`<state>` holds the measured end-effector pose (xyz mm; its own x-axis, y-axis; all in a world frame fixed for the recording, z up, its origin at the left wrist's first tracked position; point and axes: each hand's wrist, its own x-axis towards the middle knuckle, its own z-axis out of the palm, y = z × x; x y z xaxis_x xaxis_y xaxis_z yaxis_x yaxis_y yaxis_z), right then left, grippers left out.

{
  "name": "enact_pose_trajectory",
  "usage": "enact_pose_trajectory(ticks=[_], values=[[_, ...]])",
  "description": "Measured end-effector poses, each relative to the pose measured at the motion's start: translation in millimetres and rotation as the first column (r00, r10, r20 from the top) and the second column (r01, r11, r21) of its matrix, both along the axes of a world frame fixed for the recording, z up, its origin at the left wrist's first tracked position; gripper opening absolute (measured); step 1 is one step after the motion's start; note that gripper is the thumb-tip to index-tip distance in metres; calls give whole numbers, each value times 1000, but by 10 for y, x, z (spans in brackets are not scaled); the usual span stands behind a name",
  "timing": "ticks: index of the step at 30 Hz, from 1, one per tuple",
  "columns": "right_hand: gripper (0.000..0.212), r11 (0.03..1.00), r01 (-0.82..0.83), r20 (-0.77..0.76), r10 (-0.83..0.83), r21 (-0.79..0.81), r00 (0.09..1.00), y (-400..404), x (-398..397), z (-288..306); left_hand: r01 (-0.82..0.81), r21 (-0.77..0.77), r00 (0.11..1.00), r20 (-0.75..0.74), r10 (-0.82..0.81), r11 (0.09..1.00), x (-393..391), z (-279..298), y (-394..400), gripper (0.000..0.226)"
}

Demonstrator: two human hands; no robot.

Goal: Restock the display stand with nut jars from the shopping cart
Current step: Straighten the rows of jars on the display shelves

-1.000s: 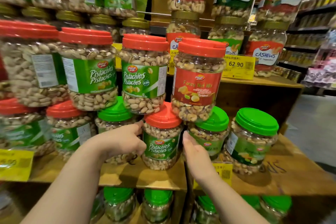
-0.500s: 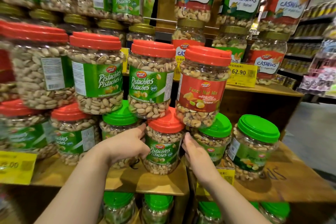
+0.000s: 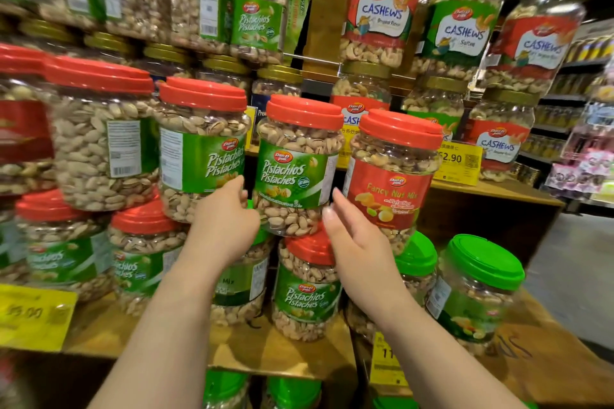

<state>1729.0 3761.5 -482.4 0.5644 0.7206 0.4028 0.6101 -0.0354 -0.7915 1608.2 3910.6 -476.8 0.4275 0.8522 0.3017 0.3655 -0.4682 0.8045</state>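
Fingers of both hands are loosely extended, spread wide enough to flank a jar and gripping nothing. At centre frame the left hand (image 3: 223, 228) reaches up with its fingertips at the left lower side of the upper pistachio jar (image 3: 296, 165); whether they touch the plastic cannot be told. Just right of it, the right hand (image 3: 357, 237) is raised with straight fingers beside the jar's lower right edge, its palm in front of the red lid of the lower pistachio jar (image 3: 306, 289). That upper jar, red-lidded with a green label, stands upright on the lower jar's lid in the middle of the wooden stand (image 3: 282, 355). Touching its right side is a red-labelled nut mix jar (image 3: 393, 176), resting on a green-lidded jar (image 3: 415, 262). Another green-lidded jar (image 3: 478, 292) stands apart at lower right. Left of centre, more red-lidded pistachio jars (image 3: 199, 146) are stacked two high. Cashew jars (image 3: 382, 16) with gold lids fill the upper right of the frame. Yellow price tags (image 3: 458, 161) hang at right of centre and at lower left.
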Motion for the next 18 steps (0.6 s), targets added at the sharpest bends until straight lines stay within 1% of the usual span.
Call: enact_pose_trajectory(ticks=[3,9,12,13,15,16,18], values=[[58,1000,-25,-56,26,12,998,190,-13,137,77,-45,997,17,-76,996,98,-23,-25,77],[69,999,-23,-143,26,28,989,342,122,162,120,-63,992,34,-118,991,59,12,-18,79],[55,999,-19,-54,17,-38,998,362,191,177,165,-54,986,6,-165,985,-11,48,-13,79],[52,999,-20,-52,19,-27,998,366,195,181,176,-47,984,-7,-177,983,-29,61,-24,80],[47,1000,-14,-108,17,24,994,370,190,178,187,-48,982,-21,-188,981,-49,65,-32,80],[46,999,-11,-126,16,39,992,376,197,164,190,-52,981,-23,-191,980,-55,65,-38,80],[51,999,-17,-114,21,31,993,390,211,141,192,-49,981,-23,-193,980,-59,58,-47,82]])
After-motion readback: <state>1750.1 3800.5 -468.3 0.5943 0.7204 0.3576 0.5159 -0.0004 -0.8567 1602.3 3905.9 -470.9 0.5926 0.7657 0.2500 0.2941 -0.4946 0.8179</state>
